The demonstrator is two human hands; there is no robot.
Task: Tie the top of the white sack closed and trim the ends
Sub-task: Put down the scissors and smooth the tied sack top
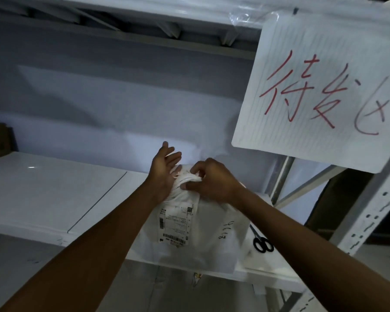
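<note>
A white sack [214,239] stands on a white shelf, with a shipping label [175,224] on its front and dark handwriting beside it. Its top is bunched into a twisted neck [185,181]. My left hand [164,170] presses against the left side of the neck, with its fingers spread upward. My right hand [212,181] pinches the gathered top from the right, thumb below and fingers curled over. Black-handled scissors [262,243] lie on the shelf just right of the sack. Any tie around the neck is hidden by my hands.
The white shelf board [54,194] stretches to the left. A grey perforated rack upright [374,212] rises at the right. A white paper sign [324,86] with red handwriting hangs above at the right. Another shelf [122,23] runs overhead.
</note>
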